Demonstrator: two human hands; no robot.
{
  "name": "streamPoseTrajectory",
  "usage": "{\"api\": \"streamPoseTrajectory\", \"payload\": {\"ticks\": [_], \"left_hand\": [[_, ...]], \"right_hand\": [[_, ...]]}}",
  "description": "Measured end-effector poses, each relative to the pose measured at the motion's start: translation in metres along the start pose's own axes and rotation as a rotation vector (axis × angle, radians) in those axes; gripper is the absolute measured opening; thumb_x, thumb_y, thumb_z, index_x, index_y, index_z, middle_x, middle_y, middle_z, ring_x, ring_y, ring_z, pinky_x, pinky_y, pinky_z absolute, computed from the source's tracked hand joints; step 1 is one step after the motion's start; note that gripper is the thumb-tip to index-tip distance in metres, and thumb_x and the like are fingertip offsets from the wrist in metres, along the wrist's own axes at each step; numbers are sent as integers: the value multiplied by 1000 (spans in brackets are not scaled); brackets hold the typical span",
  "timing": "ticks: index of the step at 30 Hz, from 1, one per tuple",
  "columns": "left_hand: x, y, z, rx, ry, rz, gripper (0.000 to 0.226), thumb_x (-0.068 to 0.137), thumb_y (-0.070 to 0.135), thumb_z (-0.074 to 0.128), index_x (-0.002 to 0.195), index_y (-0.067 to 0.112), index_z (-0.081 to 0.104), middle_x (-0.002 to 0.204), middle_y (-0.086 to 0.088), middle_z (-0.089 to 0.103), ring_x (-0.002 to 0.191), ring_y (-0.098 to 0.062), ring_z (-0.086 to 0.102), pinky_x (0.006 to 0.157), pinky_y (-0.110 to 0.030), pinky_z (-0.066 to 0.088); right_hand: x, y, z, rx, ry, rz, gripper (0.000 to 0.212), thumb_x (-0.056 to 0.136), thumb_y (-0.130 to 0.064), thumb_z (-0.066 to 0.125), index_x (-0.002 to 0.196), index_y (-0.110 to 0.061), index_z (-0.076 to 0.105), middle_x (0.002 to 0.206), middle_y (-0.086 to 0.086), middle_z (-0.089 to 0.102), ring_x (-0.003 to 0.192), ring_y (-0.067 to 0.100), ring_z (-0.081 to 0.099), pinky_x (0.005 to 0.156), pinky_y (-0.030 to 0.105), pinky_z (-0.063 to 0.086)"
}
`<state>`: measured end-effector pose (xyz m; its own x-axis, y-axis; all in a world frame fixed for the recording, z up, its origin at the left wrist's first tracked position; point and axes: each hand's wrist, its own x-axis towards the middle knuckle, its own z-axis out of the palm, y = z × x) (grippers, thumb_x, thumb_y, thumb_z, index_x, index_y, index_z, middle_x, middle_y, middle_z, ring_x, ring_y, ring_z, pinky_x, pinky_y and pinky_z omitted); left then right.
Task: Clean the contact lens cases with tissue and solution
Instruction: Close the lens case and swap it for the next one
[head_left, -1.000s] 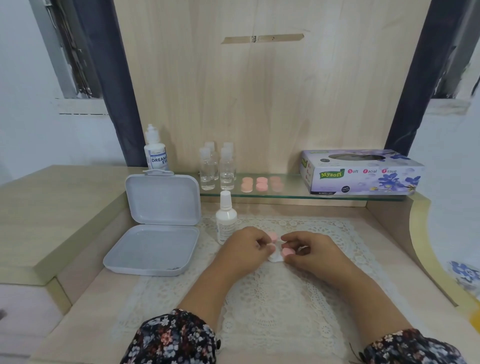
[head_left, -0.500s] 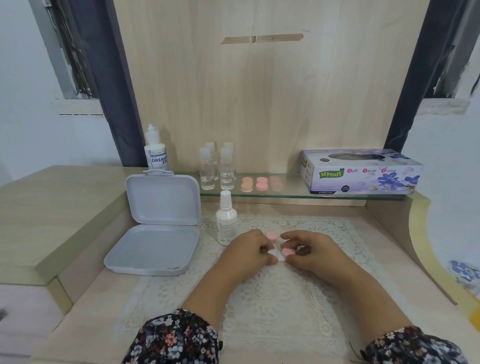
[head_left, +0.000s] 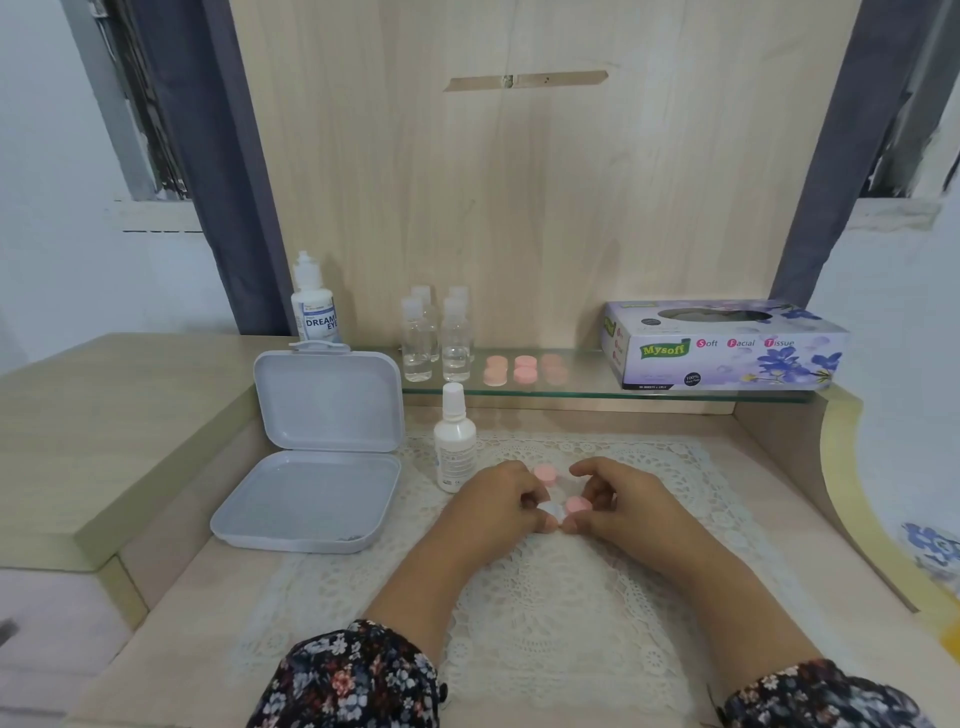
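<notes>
Pinched between both hands over the white lace mat, a small white-and-pink contact lens case is steadied by the left hand while a pink cap is gripped by the right hand, presumably for unscrewing; another pink round cap lies just behind.

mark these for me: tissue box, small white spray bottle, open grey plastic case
tissue box (head_left: 727, 345): head view, front printed face.
small white spray bottle (head_left: 455, 441): head view, white body under the cap.
open grey plastic case (head_left: 311, 501): head view, floor of the lower half.
</notes>
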<state>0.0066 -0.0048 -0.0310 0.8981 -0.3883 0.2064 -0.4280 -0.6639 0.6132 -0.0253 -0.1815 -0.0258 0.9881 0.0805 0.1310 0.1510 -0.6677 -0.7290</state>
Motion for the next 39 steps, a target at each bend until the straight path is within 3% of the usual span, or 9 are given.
{"api": "streamPoseTrajectory", "payload": {"ticks": [9,13,17,21,29,35,39], "left_hand": [[0,-1,0,-5,-5,-6,30,81,25,74,108,15,69,92,10,52,87,-10,53,84,-28,47],[-1,0,0,-14,0,-15,30,80,26,75,108,14,69,91,10,52,89,-11,56,85,-30,48],[0,1,-1,-7,1,-4,32,81,27,75,109,13,69,95,7,55,91,-12,56,85,-28,48],[-1,0,0,-21,4,-12,32,80,27,75,108,13,69,95,7,55,88,-11,56,85,-28,48],[-1,-1,0,-21,9,-8,29,80,26,75,105,14,69,92,8,54,86,-11,55,81,-27,46],[-1,0,0,-34,8,-9,31,80,26,75,107,13,69,95,6,56,87,-10,55,84,-27,48],[-2,0,0,-40,3,-16,29,80,26,75,106,13,69,94,7,55,86,-10,55,83,-28,47]], "right_hand": [[1,6,-2,51,-46,-15,48,83,-7,70,120,-34,55,96,-14,66,75,-3,57,69,9,46],[-1,4,0,-16,-36,-54,60,80,-22,75,131,-37,47,111,-14,57,82,-5,55,67,9,42],[3,2,0,-71,16,4,73,70,-33,82,132,-33,44,99,-7,55,86,3,53,66,16,38],[2,4,1,-98,10,-18,65,76,-32,77,132,-33,44,91,-8,59,87,3,54,70,18,40],[-1,5,1,12,-36,-49,52,87,-10,59,131,-35,46,101,-15,65,102,0,54,80,18,42],[0,6,0,-2,-5,-14,71,75,-32,80,131,-44,37,105,-13,57,97,1,54,76,16,41],[1,7,1,-7,0,-22,65,78,-25,77,133,-35,43,94,-9,61,87,3,57,72,14,41]]}}
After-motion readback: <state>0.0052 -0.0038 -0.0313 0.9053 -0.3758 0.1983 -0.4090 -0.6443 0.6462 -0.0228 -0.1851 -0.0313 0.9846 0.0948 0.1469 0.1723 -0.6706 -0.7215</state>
